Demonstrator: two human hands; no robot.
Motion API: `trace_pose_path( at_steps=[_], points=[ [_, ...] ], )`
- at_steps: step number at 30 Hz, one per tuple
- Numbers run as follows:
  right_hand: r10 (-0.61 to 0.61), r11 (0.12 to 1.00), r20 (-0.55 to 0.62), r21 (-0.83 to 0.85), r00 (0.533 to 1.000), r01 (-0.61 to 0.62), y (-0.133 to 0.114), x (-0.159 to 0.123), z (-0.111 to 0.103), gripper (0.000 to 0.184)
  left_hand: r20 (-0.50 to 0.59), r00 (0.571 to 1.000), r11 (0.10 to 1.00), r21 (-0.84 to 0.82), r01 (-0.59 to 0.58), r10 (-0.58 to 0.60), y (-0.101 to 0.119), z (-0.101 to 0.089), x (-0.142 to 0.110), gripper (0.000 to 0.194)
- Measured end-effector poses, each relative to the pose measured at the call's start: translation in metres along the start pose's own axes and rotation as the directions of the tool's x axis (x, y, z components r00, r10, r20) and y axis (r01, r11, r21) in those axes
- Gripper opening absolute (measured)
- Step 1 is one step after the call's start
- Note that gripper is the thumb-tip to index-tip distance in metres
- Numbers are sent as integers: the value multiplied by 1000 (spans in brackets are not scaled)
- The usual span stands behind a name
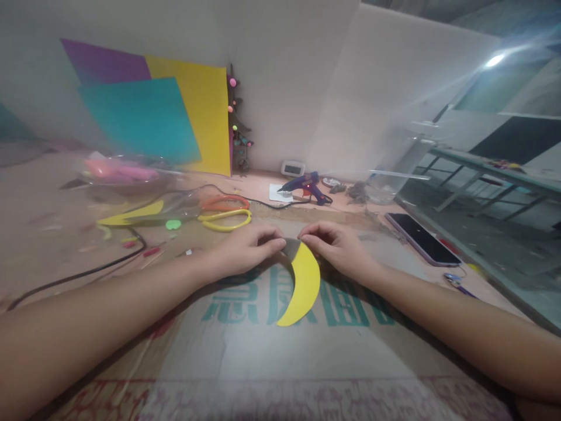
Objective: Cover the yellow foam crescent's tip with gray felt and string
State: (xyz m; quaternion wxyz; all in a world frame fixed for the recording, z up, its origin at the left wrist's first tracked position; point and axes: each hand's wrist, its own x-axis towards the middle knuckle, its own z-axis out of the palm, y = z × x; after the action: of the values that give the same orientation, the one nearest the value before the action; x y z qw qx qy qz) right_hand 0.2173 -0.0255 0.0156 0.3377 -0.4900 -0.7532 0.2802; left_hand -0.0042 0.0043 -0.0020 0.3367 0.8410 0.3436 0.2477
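A yellow crescent-shaped cutout (307, 283) hangs over the printed board in the middle, its pointed end toward me. Its upper end carries a grey patch (293, 248). My left hand (252, 250) pinches the left side of that upper end between thumb and finger. On the other side, my right hand (335, 248) is closed in a pinch at the top right edge of the same cutout. Whether the grey patch is a separate piece cannot be made out.
Behind the hands lie a hot glue gun (309, 186) on its cord and scissors with red and yellow handles (228, 219). Coloured sheets (140, 120) lean on the wall. A phone (423, 238) lies at right, a clear bag with pink things (123, 171) at left.
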Motion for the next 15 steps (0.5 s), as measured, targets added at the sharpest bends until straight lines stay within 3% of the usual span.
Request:
trace_pose_path(
  at_steps=[10, 13, 15],
  points=[
    [-135, 984, -6, -118, 991, 134, 9, 7, 2, 17, -9, 999, 997, -67, 30, -31, -1, 1, 1, 28],
    [-217, 970, -107, -137, 970, 202, 14, 9, 0, 22, -85, 991, 984, -159, 85, -99, -3, 3, 2, 31],
    [-200, 979, -220, -70, 955, 189, 16, 9, -2, 23, -146, 978, 971, -209, 115, -147, -4, 3, 2, 33]
  ],
)
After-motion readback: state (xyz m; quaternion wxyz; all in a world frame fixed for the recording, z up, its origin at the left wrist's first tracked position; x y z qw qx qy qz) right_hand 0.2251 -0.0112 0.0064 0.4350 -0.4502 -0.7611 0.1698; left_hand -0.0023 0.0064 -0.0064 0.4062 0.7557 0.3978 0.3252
